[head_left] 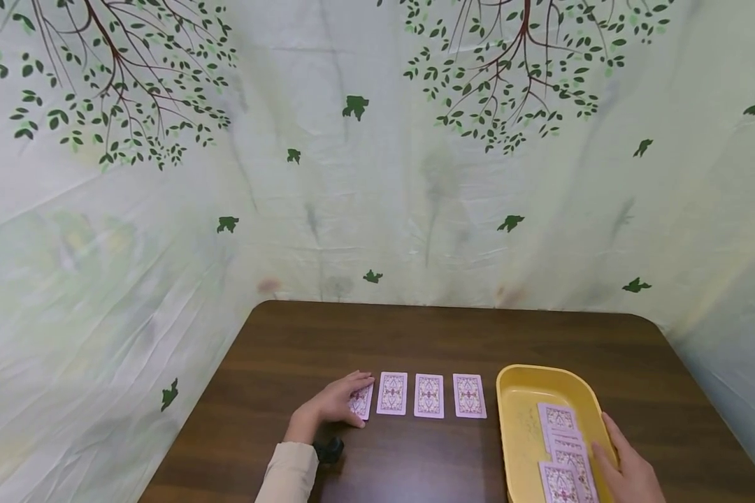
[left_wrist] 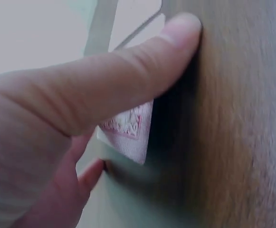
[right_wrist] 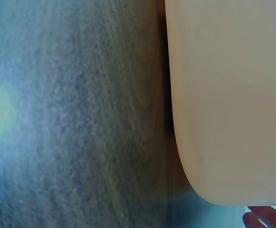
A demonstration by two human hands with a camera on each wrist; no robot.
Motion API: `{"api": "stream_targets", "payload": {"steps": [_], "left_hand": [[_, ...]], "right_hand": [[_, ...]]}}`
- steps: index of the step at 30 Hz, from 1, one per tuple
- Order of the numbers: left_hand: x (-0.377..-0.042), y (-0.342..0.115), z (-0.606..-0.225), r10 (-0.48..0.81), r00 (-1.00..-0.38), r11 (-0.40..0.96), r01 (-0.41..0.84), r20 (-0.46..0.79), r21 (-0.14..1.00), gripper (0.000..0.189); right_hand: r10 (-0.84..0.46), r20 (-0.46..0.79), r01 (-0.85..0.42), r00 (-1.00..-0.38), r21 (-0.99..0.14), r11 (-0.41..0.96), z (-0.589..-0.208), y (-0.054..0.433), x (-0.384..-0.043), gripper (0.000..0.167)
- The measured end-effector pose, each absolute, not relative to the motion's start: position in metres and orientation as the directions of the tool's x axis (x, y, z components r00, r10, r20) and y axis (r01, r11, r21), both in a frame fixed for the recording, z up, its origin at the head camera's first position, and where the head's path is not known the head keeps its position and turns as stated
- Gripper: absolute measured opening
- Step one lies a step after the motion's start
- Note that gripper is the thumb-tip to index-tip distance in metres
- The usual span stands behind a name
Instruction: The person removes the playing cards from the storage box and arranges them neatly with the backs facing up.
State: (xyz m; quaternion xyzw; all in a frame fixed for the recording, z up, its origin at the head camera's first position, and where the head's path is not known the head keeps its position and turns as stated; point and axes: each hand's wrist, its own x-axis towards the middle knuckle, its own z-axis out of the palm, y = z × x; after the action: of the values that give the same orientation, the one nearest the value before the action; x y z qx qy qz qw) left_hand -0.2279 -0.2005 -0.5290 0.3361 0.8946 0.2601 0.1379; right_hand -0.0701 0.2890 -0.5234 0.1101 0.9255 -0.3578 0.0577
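At the left end of a row of playing cards, my left hand [head_left: 335, 404] spans a purple-patterned playing card [head_left: 362, 401], thumb at its near edge and fingers at its far edge. In the left wrist view the thumb [left_wrist: 123, 76] crosses in front of this card [left_wrist: 130, 130], which hides part of it. My right hand [head_left: 629, 464] grips the right rim of a yellow tray [head_left: 517, 419], thumb on the inner side and fingers outside. Inside the tray lie several overlapping cards [head_left: 560, 482] with the same backs. The right wrist view shows the tray's outer wall [right_wrist: 233, 104] and a few fingertips.
Three more cards, a left one [head_left: 392, 393], a middle one [head_left: 429, 396] and a right one [head_left: 469, 396], lie face down in the row. They rest on a dark wooden table [head_left: 403, 335]. A leaf-patterned curtain [head_left: 415, 209] hangs behind and beside it.
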Motion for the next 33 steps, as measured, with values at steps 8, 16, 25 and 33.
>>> {"api": "stream_targets", "payload": {"steps": [8,16,25,33], "left_hand": [[-0.233,-0.207,-0.538,0.698,-0.713,0.608,0.543,-0.065,0.58,0.08],[-0.232,-0.209,-0.541,0.682,-0.729,0.605,0.517,-0.059,0.606,0.074],[-0.235,-0.209,-0.541,0.672,-0.738,0.612,0.506,-0.062,0.608,0.074],[-0.236,-0.21,-0.542,0.66,-0.749,0.619,0.49,-0.068,0.613,0.073]], "right_hand": [[0.166,-0.207,0.262,-0.964,-0.644,0.718,-0.521,0.288,-0.069,0.071],[0.164,-0.207,0.26,-0.965,-0.646,0.717,-0.523,0.288,-0.07,0.07],[0.169,-0.209,0.266,-0.963,-0.652,0.71,-0.524,0.289,-0.07,0.076],[0.164,-0.201,0.257,-0.966,-0.654,0.712,-0.524,0.289,-0.071,0.072]]}}
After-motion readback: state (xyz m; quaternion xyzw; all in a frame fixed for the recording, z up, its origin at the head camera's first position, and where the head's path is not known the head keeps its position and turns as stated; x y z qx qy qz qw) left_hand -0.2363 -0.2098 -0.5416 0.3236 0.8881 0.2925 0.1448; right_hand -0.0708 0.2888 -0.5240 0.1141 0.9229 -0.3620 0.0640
